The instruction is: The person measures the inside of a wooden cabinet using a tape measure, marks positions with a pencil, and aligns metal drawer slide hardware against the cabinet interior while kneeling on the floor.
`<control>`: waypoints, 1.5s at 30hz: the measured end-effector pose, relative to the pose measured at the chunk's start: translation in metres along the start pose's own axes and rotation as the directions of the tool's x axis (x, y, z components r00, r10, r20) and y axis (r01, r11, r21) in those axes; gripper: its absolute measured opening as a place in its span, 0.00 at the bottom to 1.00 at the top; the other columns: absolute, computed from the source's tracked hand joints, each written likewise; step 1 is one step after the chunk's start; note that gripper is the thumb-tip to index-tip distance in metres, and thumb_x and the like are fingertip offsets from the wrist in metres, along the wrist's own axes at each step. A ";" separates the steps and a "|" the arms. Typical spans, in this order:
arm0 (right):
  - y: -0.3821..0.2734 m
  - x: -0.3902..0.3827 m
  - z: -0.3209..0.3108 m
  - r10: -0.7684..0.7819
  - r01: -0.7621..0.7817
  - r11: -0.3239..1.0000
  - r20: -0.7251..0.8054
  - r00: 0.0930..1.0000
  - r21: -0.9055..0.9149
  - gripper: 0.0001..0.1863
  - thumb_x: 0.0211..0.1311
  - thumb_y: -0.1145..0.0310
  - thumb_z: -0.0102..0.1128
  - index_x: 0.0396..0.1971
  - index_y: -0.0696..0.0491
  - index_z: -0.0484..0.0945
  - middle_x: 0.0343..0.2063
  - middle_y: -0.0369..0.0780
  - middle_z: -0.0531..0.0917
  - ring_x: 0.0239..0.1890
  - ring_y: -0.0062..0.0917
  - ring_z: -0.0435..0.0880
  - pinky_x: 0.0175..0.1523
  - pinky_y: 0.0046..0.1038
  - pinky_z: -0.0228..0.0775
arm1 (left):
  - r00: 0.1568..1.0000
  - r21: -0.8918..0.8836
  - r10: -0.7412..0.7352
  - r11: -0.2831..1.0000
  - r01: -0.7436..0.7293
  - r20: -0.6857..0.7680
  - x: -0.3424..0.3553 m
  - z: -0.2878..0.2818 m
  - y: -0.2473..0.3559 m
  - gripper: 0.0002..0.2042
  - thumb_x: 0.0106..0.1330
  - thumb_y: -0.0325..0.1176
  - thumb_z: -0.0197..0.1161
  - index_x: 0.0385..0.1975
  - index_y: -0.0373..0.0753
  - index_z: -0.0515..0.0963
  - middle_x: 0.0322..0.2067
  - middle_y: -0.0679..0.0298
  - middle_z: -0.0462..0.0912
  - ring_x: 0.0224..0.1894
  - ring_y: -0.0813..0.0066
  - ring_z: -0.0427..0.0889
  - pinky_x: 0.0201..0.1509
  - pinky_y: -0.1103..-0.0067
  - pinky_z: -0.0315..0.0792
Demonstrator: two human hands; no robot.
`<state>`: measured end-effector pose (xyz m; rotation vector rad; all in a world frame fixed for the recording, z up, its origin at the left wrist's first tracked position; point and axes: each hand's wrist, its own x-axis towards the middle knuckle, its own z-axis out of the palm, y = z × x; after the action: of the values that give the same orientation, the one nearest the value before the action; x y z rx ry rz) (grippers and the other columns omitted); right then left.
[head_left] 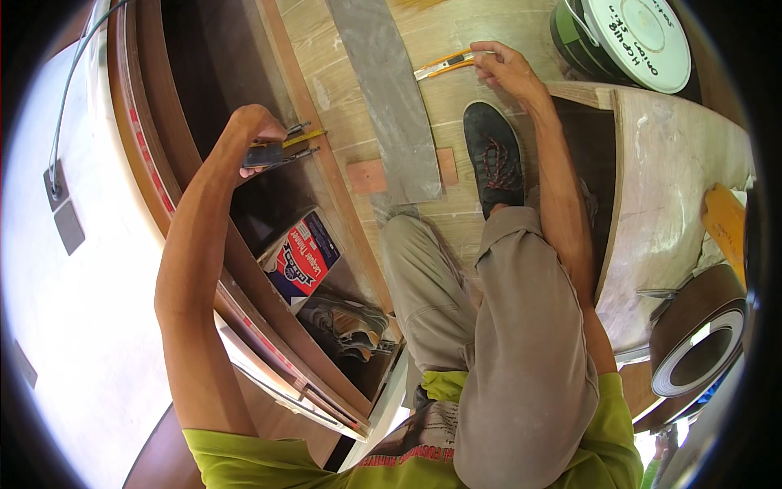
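Observation:
My left hand [257, 130] reaches into the open cabinet at left. Its fingers are closed around a dark-bodied tape measure [265, 155], whose short yellow blade [305, 138] sticks out toward the cabinet's wooden front edge [326, 167]. Two dark metal pieces project beside the blade; I cannot make out what they are. Across the pale wood-grain panel [342, 106], my right hand [509, 72] grips an orange-handled utility knife [446, 64] by its rear end. The knife's tip lies at the edge of a long grey strip [391, 98]. A reddish-brown flat piece [366, 175] lies crosswise under that strip.
A red, white and blue can [301, 257] lies inside the cabinet, near a cluttered heap [346, 326]. At upper right stands a dark bucket with a white lid [643, 41]. A curved wooden panel [676, 179] and brown roll [700, 342] flank my right side. My dark shoe [493, 155] rests on the panel.

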<state>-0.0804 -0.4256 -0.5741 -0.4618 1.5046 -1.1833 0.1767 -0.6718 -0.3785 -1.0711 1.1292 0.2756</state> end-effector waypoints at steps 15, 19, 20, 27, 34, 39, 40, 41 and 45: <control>0.003 0.001 0.000 0.005 -0.004 1.000 0.014 1.000 -0.023 0.20 0.66 0.62 0.60 0.56 0.52 0.77 0.34 0.34 0.81 0.35 0.16 0.78 0.40 0.18 0.72 | 1.000 0.008 0.004 1.000 -0.004 -0.017 -0.006 0.000 -0.001 0.18 0.64 0.38 0.48 0.38 0.32 0.81 0.34 0.49 0.85 0.33 0.59 0.87 0.38 0.65 0.81; 0.002 -0.002 0.000 -0.027 0.027 1.000 -0.006 1.000 -0.005 0.21 0.64 0.64 0.60 0.55 0.54 0.78 0.31 0.34 0.80 0.33 0.16 0.77 0.39 0.19 0.72 | 0.999 0.003 0.012 1.000 -0.011 -0.042 -0.021 0.002 -0.002 0.18 0.64 0.38 0.47 0.37 0.32 0.81 0.33 0.49 0.85 0.33 0.59 0.87 0.38 0.65 0.81; 0.002 -0.002 0.000 -0.026 0.026 1.000 0.002 1.000 -0.013 0.21 0.64 0.64 0.60 0.55 0.54 0.78 0.31 0.34 0.80 0.33 0.16 0.77 0.39 0.19 0.72 | 0.998 0.001 0.016 1.000 -0.016 -0.055 -0.026 0.004 -0.002 0.18 0.64 0.38 0.47 0.37 0.32 0.82 0.33 0.49 0.85 0.32 0.59 0.87 0.37 0.65 0.81; 0.005 0.001 0.001 -0.001 0.002 1.000 0.038 0.999 -0.026 0.22 0.65 0.66 0.60 0.57 0.58 0.75 0.29 0.33 0.77 0.30 0.14 0.75 0.35 0.17 0.69 | 0.990 -0.005 -0.015 1.000 0.015 -0.137 -0.012 0.014 -0.012 0.18 0.64 0.38 0.49 0.42 0.33 0.81 0.34 0.52 0.85 0.35 0.57 0.87 0.39 0.64 0.81; 0.019 0.004 0.002 -0.006 0.004 1.000 0.058 0.998 0.029 0.23 0.65 0.69 0.59 0.58 0.60 0.73 0.27 0.32 0.76 0.27 0.13 0.72 0.32 0.17 0.66 | 0.998 0.129 -0.051 0.991 0.047 0.028 0.000 -0.001 -0.008 0.17 0.64 0.38 0.49 0.35 0.31 0.80 0.30 0.47 0.83 0.32 0.56 0.86 0.38 0.63 0.81; 0.023 0.002 -0.007 -0.001 0.008 0.997 0.089 0.996 -0.074 0.22 0.70 0.65 0.56 0.60 0.57 0.73 0.35 0.32 0.80 0.34 0.13 0.76 0.38 0.16 0.68 | 0.998 0.105 -0.040 0.994 0.034 0.049 0.011 0.000 -0.010 0.17 0.63 0.39 0.51 0.36 0.32 0.81 0.32 0.47 0.83 0.34 0.56 0.86 0.39 0.63 0.80; 0.021 0.001 -0.006 -0.013 0.020 0.997 0.090 0.996 -0.070 0.22 0.70 0.65 0.56 0.60 0.57 0.73 0.35 0.32 0.80 0.34 0.13 0.77 0.38 0.16 0.68 | 0.998 0.108 -0.034 0.994 0.029 0.046 0.013 0.000 -0.010 0.17 0.62 0.39 0.51 0.36 0.32 0.81 0.33 0.48 0.83 0.34 0.56 0.86 0.40 0.63 0.80; 0.020 0.000 -0.005 -0.026 0.030 0.998 0.075 0.997 -0.048 0.22 0.68 0.65 0.57 0.59 0.58 0.73 0.32 0.32 0.79 0.32 0.13 0.75 0.36 0.17 0.68 | 0.999 0.111 -0.027 0.994 0.022 0.042 0.015 0.002 -0.010 0.17 0.62 0.39 0.51 0.36 0.32 0.81 0.33 0.48 0.83 0.34 0.56 0.86 0.40 0.63 0.80; 0.015 -0.006 -0.002 -0.049 0.050 0.998 0.031 0.998 -0.043 0.22 0.66 0.66 0.58 0.57 0.59 0.74 0.27 0.32 0.76 0.27 0.13 0.73 0.32 0.17 0.66 | 0.999 0.218 0.051 0.975 -0.046 -0.018 0.045 0.010 -0.012 0.17 0.61 0.39 0.53 0.37 0.33 0.81 0.35 0.48 0.84 0.36 0.57 0.86 0.41 0.63 0.80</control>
<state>-0.0759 -0.4137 -0.5848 -0.5469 1.5033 -1.1787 0.2112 -0.6837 -0.4091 -0.8561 1.1788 0.1732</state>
